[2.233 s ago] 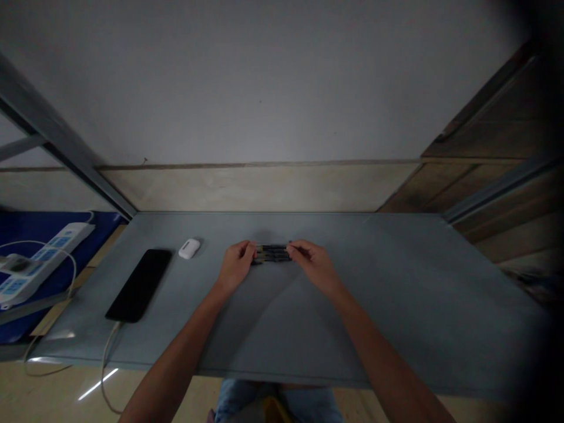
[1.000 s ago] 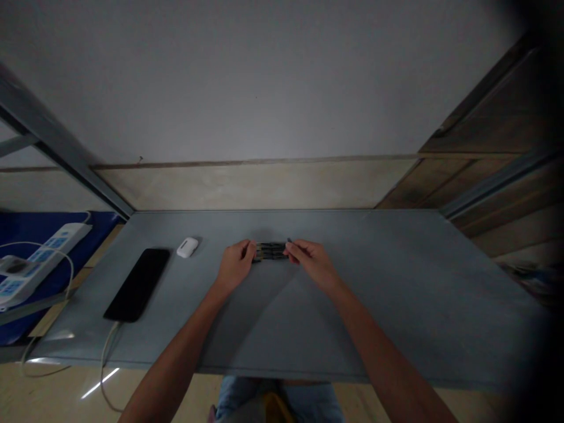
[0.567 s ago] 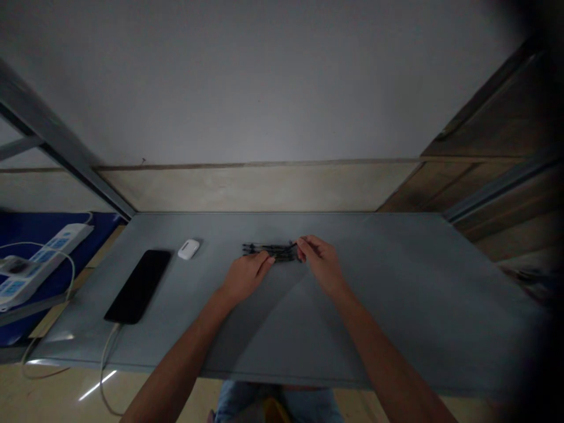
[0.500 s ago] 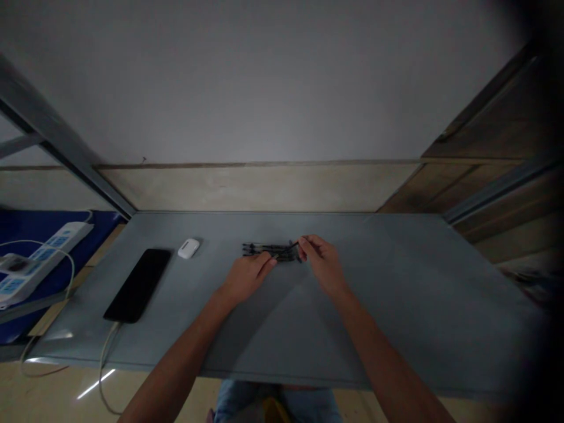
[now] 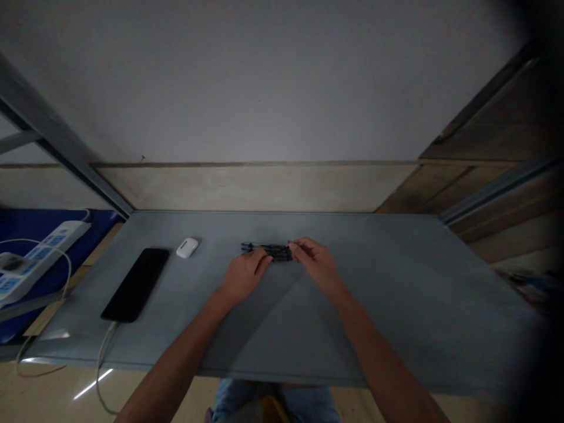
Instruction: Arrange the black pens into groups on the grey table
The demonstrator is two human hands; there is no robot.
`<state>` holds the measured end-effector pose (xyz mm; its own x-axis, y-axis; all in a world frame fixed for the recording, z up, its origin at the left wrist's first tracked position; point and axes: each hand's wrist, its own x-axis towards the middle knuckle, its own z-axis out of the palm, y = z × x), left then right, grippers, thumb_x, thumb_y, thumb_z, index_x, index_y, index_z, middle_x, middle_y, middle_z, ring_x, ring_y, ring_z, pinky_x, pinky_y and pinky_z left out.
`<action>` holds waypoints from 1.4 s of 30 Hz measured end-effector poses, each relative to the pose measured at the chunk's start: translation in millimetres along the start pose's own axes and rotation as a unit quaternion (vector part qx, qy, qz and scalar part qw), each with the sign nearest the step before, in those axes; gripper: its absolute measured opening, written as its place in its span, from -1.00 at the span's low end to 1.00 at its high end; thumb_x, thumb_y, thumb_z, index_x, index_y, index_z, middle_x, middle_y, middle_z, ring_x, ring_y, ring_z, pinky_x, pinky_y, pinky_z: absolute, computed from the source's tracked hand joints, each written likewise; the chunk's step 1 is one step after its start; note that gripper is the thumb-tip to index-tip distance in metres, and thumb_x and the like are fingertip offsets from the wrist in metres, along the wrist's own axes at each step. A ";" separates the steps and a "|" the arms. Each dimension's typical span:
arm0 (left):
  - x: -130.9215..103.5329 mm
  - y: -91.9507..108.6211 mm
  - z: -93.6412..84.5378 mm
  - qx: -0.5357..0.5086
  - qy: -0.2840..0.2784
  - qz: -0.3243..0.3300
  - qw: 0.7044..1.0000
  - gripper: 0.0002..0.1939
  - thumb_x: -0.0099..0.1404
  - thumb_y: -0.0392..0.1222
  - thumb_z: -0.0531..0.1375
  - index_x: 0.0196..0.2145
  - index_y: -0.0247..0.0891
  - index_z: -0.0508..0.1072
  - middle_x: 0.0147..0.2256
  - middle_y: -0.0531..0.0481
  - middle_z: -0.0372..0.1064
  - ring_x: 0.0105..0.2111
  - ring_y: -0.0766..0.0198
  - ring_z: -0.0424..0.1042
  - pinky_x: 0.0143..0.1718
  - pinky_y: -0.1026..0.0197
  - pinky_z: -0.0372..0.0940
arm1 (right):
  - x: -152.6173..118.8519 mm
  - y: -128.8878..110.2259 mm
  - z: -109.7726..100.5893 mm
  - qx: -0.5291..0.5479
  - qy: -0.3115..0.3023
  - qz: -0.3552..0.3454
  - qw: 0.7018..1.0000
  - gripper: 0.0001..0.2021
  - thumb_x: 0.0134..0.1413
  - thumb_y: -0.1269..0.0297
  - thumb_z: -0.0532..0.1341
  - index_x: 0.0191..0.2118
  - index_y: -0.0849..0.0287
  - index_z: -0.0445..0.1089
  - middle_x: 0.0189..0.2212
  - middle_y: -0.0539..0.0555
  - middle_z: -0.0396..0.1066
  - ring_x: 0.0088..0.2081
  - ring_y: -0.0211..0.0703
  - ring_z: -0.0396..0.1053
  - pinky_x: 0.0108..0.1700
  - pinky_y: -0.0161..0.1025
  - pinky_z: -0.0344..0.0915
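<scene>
Several slim black pens lie side by side on the grey tabletop, running left to right. My left hand is closed at their near left part, thumb and fingers pinched on a pen and covering part of the row. At the right ends of the pens my right hand is closed too, its fingertips pinching a pen end. The fingers hide exactly how the pen is gripped on each side.
To the left lie a black phone with a cable plugged in and a white earbud case. Past the table's left edge, a white power strip rests on a blue surface. Metal posts rise at the table's back corners before a wall.
My right hand has moved slightly left, toward the pens. The pen that was tilted between my hands now lies level along the row. My left hand has barely shifted.
</scene>
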<state>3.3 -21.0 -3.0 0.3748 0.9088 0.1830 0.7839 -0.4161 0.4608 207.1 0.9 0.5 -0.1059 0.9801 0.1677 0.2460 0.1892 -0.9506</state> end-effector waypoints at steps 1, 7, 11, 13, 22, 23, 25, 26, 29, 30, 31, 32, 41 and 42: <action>-0.4 1.1 0.1 -0.002 0.003 -0.003 1.000 -0.68 0.45 -0.03 -0.09 -0.19 -0.24 0.37 -0.29 -0.06 0.47 -0.34 0.20 0.47 -0.35 0.25 0.24 | -0.6 -0.7 0.3 -0.013 -0.021 -0.002 1.000 -0.69 0.14 0.00 0.15 -0.35 0.16 0.41 -0.51 0.02 0.36 -0.46 -0.21 0.30 -0.38 -0.29 0.22; -2.2 6.9 -3.0 -0.018 -0.012 0.027 0.999 -0.70 0.44 -0.02 -0.07 -0.23 -0.20 0.37 -0.31 -0.02 0.46 -0.32 0.22 0.46 -0.32 0.26 0.24 | -7.7 -10.3 7.4 -0.059 -0.164 -0.039 0.984 -0.68 0.19 0.07 0.11 -0.43 0.16 0.44 -0.56 -0.01 0.36 -0.48 -0.23 0.27 -0.41 -0.31 0.16; -1.5 6.1 -3.8 -0.021 -0.005 0.033 0.999 -0.67 0.45 -0.02 -0.09 -0.23 -0.19 0.40 -0.29 -0.03 0.46 -0.30 0.22 0.46 -0.28 0.26 0.25 | -6.7 -9.5 6.7 -0.077 -0.132 -0.040 0.987 -0.69 0.20 0.06 0.10 -0.39 0.15 0.45 -0.50 0.02 0.40 -0.43 -0.19 0.32 -0.38 -0.29 0.19; -0.8 4.2 -3.0 -0.018 0.007 0.021 1.000 -0.67 0.45 -0.03 -0.08 -0.20 -0.20 0.41 -0.27 -0.05 0.47 -0.29 0.21 0.46 -0.27 0.25 0.26 | -3.1 -4.5 2.9 -0.110 -0.067 -0.031 0.991 -0.71 0.18 0.05 0.11 -0.35 0.14 0.44 -0.45 0.04 0.44 -0.38 -0.15 0.35 -0.35 -0.26 0.23; 1.0 -1.1 -2.2 -0.002 0.020 -0.008 1.000 -0.66 0.44 -0.02 -0.09 -0.16 -0.18 0.41 -0.25 -0.04 0.48 -0.30 0.21 0.47 -0.29 0.25 0.28 | 7.1 22.3 -8.6 -0.245 0.027 -0.063 0.967 -0.83 0.06 0.34 0.18 -0.20 0.12 0.43 -0.29 0.12 0.45 -0.20 -0.03 0.35 -0.09 -0.06 0.23; 1.1 -1.3 -2.5 0.002 0.023 -0.010 1.000 -0.66 0.44 -0.01 -0.09 -0.16 -0.18 0.41 -0.25 -0.04 0.48 -0.30 0.22 0.47 -0.29 0.26 0.27 | 7.3 24.4 -8.3 -0.253 0.022 -0.062 0.965 -0.81 0.04 0.37 0.19 -0.19 0.13 0.42 -0.29 0.12 0.45 -0.19 -0.03 0.34 -0.07 -0.05 0.22; 1.3 -1.7 -2.8 0.007 0.026 -0.016 0.999 -0.65 0.44 -0.01 -0.09 -0.15 -0.19 0.41 -0.25 -0.05 0.48 -0.31 0.21 0.47 -0.30 0.26 0.27 | 8.0 28.7 -7.7 -0.262 0.010 -0.053 0.963 -0.78 0.00 0.41 0.20 -0.17 0.14 0.42 -0.29 0.12 0.44 -0.19 -0.03 0.34 -0.06 -0.05 0.22; 1.3 -1.8 -2.9 0.009 0.029 -0.020 0.999 -0.65 0.44 0.00 -0.09 -0.15 -0.19 0.41 -0.25 -0.05 0.48 -0.31 0.21 0.47 -0.30 0.26 0.26 | 8.5 30.8 -7.7 -0.264 0.010 -0.049 0.963 -0.77 0.00 0.42 0.19 -0.16 0.14 0.41 -0.29 0.12 0.43 -0.19 -0.03 0.34 -0.07 -0.05 0.23; 1.6 -1.9 -3.3 0.008 0.035 -0.023 0.999 -0.65 0.44 0.00 -0.09 -0.15 -0.20 0.41 -0.24 -0.06 0.48 -0.30 0.21 0.46 -0.31 0.25 0.26 | 10.4 36.5 -9.1 -0.276 0.035 -0.052 0.959 -0.74 0.02 0.47 0.12 -0.15 0.13 0.39 -0.28 0.13 0.42 -0.19 -0.04 0.34 -0.07 -0.05 0.24; 1.7 -1.8 -3.4 0.008 0.036 -0.021 0.999 -0.65 0.44 0.00 -0.09 -0.15 -0.20 0.41 -0.24 -0.06 0.48 -0.30 0.21 0.46 -0.30 0.25 0.26 | 10.9 38.1 -9.8 -0.287 0.047 -0.056 0.955 -0.74 0.04 0.47 0.11 -0.15 0.13 0.39 -0.28 0.13 0.42 -0.19 -0.03 0.34 -0.06 -0.04 0.23; 1.8 -1.7 -3.6 0.007 0.036 -0.020 0.999 -0.65 0.45 0.00 -0.10 -0.15 -0.20 0.41 -0.24 -0.06 0.48 -0.30 0.21 0.46 -0.30 0.25 0.26 | 11.2 39.7 -10.5 -0.301 0.057 -0.060 0.950 -0.76 0.05 0.45 0.11 -0.15 0.13 0.38 -0.29 0.14 0.42 -0.19 -0.01 0.34 -0.05 -0.02 0.22; 1.8 -1.6 -3.7 0.008 0.035 -0.019 0.999 -0.65 0.45 -0.01 -0.10 -0.15 -0.20 0.41 -0.24 -0.06 0.48 -0.30 0.21 0.46 -0.30 0.25 0.26 | 11.3 41.4 -11.2 -0.317 0.064 -0.063 0.944 -0.79 0.07 0.41 0.13 -0.16 0.14 0.38 -0.29 0.15 0.42 -0.19 0.01 0.34 -0.03 0.01 0.21; 2.0 -1.9 -3.4 0.030 0.029 -0.020 0.999 -0.65 0.44 0.00 -0.09 -0.15 -0.19 0.41 -0.23 -0.04 0.48 -0.29 0.21 0.47 -0.30 0.25 0.28 | 11.0 49.2 -18.4 -0.352 0.085 -0.048 0.931 -0.88 0.10 0.29 0.13 -0.32 0.14 0.42 -0.40 0.15 0.42 -0.28 0.01 0.37 -0.14 -0.04 0.28; 2.0 -1.5 -3.8 0.033 0.028 -0.020 0.999 -0.65 0.45 0.00 -0.09 -0.14 -0.19 0.41 -0.23 -0.03 0.48 -0.29 0.22 0.47 -0.30 0.26 0.28 | 11.5 46.9 -18.7 -0.344 0.077 -0.039 0.935 -0.85 0.11 0.28 0.11 -0.33 0.15 0.42 -0.41 0.15 0.43 -0.30 -0.01 0.38 -0.16 -0.06 0.29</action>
<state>1.0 -18.4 0.0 0.3156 0.9241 0.2156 0.8290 -0.3790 0.4113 235.4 22.2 -37.3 -0.0223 0.9483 0.3165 0.8100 0.2027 -0.5503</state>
